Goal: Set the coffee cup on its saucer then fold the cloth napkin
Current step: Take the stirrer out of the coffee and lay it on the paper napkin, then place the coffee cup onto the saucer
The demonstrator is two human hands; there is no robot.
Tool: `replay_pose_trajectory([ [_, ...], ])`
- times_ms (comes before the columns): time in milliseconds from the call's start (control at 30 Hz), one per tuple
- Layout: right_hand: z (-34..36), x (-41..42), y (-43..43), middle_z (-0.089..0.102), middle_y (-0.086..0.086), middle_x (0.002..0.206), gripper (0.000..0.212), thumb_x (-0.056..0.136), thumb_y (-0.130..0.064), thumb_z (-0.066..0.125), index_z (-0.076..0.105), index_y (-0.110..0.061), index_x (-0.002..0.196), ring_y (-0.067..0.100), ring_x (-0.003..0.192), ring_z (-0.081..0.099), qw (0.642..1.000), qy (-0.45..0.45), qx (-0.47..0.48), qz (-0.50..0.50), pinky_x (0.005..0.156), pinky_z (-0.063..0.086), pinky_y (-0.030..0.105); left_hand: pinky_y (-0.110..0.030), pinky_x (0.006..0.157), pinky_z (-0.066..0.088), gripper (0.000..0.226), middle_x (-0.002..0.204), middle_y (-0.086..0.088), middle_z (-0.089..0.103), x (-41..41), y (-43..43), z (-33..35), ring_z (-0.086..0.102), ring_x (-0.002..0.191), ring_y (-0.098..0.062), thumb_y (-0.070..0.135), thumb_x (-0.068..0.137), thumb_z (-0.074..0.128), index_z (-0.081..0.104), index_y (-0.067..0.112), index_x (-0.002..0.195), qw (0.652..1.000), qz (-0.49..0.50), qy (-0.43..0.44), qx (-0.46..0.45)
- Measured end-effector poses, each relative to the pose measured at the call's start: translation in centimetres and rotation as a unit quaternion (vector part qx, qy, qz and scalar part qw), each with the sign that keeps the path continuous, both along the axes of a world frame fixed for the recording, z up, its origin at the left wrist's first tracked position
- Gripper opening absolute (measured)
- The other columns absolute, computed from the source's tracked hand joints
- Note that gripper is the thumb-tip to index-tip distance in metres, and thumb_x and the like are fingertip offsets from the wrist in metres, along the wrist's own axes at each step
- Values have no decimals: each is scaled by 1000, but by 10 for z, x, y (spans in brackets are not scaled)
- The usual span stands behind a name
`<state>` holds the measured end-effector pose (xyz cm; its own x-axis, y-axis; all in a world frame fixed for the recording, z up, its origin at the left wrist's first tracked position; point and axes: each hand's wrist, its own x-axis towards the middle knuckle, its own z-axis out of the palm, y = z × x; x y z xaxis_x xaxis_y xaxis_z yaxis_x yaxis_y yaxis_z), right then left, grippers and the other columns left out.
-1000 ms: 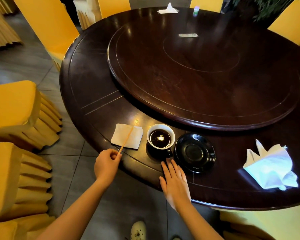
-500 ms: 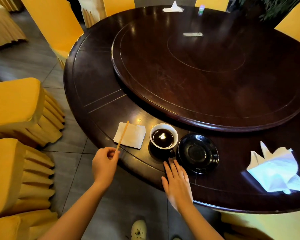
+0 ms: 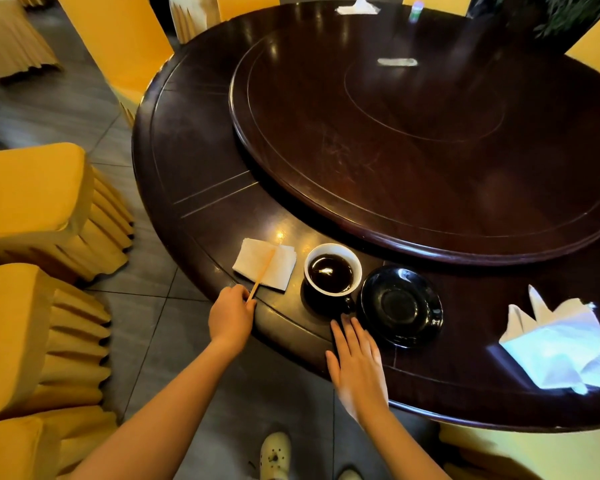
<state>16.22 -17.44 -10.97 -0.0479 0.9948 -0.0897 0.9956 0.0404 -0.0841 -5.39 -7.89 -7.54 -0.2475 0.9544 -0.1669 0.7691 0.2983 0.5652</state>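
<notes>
A black cup (image 3: 332, 271) with a white inside, full of dark coffee, stands on the table's near rim. Directly to its right lies the empty black saucer (image 3: 401, 304), touching or nearly touching the cup. My left hand (image 3: 231, 315) pinches the near end of a thin wooden stir stick (image 3: 264, 271), whose far end lies across a small folded white paper napkin (image 3: 265, 264). My right hand (image 3: 355, 362) rests flat on the table edge, fingers straight, fingertips just short of the cup's handle. The crumpled white cloth napkin (image 3: 556, 344) sits at the right.
The round dark wooden table (image 3: 194, 188) carries a large raised turntable (image 3: 430, 133). Yellow-covered chairs (image 3: 32, 202) stand at the left and around the far side. Another white napkin (image 3: 357, 6) lies at the far edge. My shoe (image 3: 274, 455) shows on the tiled floor.
My left hand has lowered the stir stick so its far end now lies on the paper napkin. My right hand stays flat by the cup. The camera has shifted slightly.
</notes>
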Motion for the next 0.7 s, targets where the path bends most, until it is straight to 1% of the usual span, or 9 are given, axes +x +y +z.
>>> replay_pose_trajectory([
  [133,1,0,1,47,6,143,53,93,-43,28,42,-16,136,21,137,34,1000,-3,-7,-3,107,21,40,-34,66,41,15,93,-11,57,1,2,0,54,76,-23,22,86,61,59,8,91,1000,-22,4,-3],
  [233,1,0,1,48,6,142,53,93,-43,29,43,-16,136,21,137,34,1000,-2,-8,-3,108,21,39,-36,72,44,23,99,-13,55,5,-4,-1,55,87,-28,23,85,62,57,6,100,999,-33,17,9],
  [333,2,0,2,47,5,143,53,93,-44,28,42,-18,137,20,137,31,1000,12,-6,-4,109,20,38,-38,79,48,35,107,-14,52,13,-19,-1,50,98,-29,21,85,63,53,4,114,998,-34,35,46],
  [433,2,3,2,41,2,147,54,91,-47,27,40,-21,138,16,140,23,997,77,-1,-11,114,22,31,-42,79,51,34,109,-15,56,27,-35,-7,53,98,-31,16,83,64,56,4,113,990,-89,68,82],
  [500,5,5,5,35,-1,150,57,89,-48,26,38,-23,139,15,142,20,987,160,-11,-23,112,17,30,-43,79,52,32,110,-15,61,38,-46,-16,59,99,-34,15,78,67,60,6,108,975,-169,96,108],
  [533,9,4,8,36,0,149,55,90,-46,29,41,-21,138,15,141,22,976,212,-17,-39,112,16,28,-43,82,52,34,114,-14,62,44,-51,-21,60,103,-34,19,78,65,61,7,110,967,-202,107,116],
  [600,20,2,13,46,3,142,45,92,-33,40,47,-16,133,16,135,34,946,309,-3,-95,109,22,24,-42,96,46,44,128,-13,58,54,-58,-31,55,118,-31,36,84,49,56,13,121,955,-245,131,99],
  [667,33,-1,16,55,3,130,36,94,-22,47,49,-13,128,16,121,49,914,369,27,-166,99,35,22,-41,112,23,55,142,-12,45,60,-62,-41,37,134,-28,49,92,28,41,17,134,947,-264,169,71],
  [700,39,-2,18,58,3,124,33,93,-21,49,49,-14,126,14,111,55,900,385,39,-200,92,41,23,-40,114,11,57,147,-11,38,60,-64,-45,26,139,-26,51,94,18,34,18,138,944,-268,183,62],
])
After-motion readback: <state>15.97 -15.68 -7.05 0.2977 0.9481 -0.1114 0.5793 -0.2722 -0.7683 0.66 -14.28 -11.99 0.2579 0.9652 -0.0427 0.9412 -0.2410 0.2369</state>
